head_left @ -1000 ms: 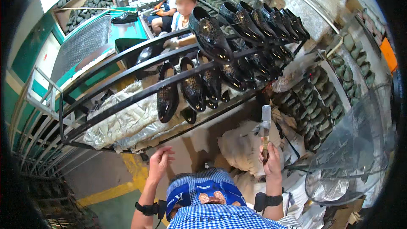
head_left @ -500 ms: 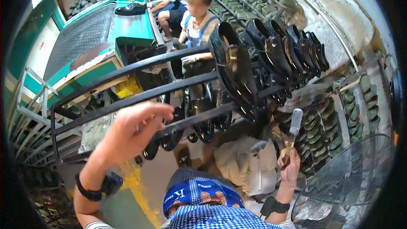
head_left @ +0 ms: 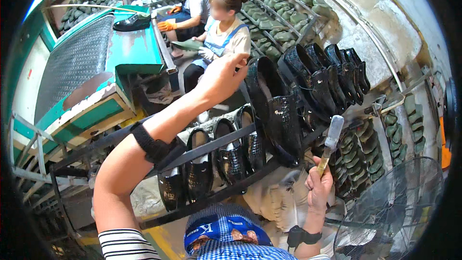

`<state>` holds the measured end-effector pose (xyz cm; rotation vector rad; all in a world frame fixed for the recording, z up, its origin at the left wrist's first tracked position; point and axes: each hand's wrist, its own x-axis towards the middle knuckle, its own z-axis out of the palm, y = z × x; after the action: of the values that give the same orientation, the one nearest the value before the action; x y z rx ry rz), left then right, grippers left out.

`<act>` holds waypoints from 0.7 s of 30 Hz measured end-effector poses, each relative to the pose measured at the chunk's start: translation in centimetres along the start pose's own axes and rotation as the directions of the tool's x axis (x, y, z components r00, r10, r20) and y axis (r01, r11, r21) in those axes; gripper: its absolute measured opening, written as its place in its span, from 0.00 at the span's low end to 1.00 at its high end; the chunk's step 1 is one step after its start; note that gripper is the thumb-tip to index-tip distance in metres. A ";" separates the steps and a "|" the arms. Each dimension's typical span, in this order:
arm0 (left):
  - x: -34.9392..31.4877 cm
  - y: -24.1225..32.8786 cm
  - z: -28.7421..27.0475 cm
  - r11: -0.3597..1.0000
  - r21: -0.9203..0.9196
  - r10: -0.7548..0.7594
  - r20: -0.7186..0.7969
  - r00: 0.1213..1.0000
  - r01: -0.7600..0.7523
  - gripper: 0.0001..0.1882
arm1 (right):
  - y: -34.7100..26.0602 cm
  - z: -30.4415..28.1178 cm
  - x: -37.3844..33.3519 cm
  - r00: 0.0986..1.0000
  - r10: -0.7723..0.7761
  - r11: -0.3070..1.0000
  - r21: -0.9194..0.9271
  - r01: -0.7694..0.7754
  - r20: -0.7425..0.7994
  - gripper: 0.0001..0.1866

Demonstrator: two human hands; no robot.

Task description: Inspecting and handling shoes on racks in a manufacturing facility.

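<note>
Rack (head_left: 221,142) carries shoes (head_left: 231,163); our right hand (head_left: 319,183) holds a tool (head_left: 333,132); whether our left hand (head_left: 224,77) grips one near shoe (head_left: 280,120), we cannot tell.

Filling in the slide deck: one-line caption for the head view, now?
Left hand beside a glossy black shoe on a dark rack; right hand holding a brush-like tool.

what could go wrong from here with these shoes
The left hand is beside the nearest upper shoe, so a careless move might knock it off the rack. The brush-like tool in the right hand could smudge or scratch a glossy shoe if it swings left.
</note>
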<state>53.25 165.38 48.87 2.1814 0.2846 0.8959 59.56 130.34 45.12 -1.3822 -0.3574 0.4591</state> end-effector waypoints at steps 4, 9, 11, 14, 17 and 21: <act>1.6 -1.0 1.2 0.987 0.112 0.119 0.008 0.993 -0.119 0.11 | 1.2 0.9 1.7 0.996 0.038 0.997 -0.061 -0.044 -0.086 0.21; 2.1 -0.4 0.7 0.952 0.214 0.202 0.106 0.973 -0.221 0.09 | 1.7 1.4 2.6 0.988 0.010 0.979 -0.197 -0.041 -0.153 0.23; 2.4 -0.6 0.8 0.937 0.244 0.223 0.138 0.965 -0.251 0.09 | 1.3 1.6 2.7 0.987 0.015 0.978 -0.202 -0.047 -0.161 0.23; 2.7 -0.5 0.5 0.888 0.328 0.273 0.186 0.944 -0.321 0.05 | 1.5 1.8 2.8 0.987 0.011 0.977 -0.210 -0.045 -0.160 0.22; 3.5 -0.2 0.1 0.849 0.350 0.330 0.234 0.914 -0.396 0.03 | 1.6 1.3 2.7 0.986 0.009 0.973 -0.224 -0.047 -0.168 0.22; 4.0 -0.5 -0.2 0.806 0.340 0.399 0.294 0.869 -0.485 0.03 | 1.6 1.6 2.5 0.984 0.051 0.978 -0.192 -0.084 -0.170 0.21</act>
<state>56.03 167.65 50.66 2.7784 -0.1809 0.8999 60.76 133.14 43.69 -1.6189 -0.2260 0.3694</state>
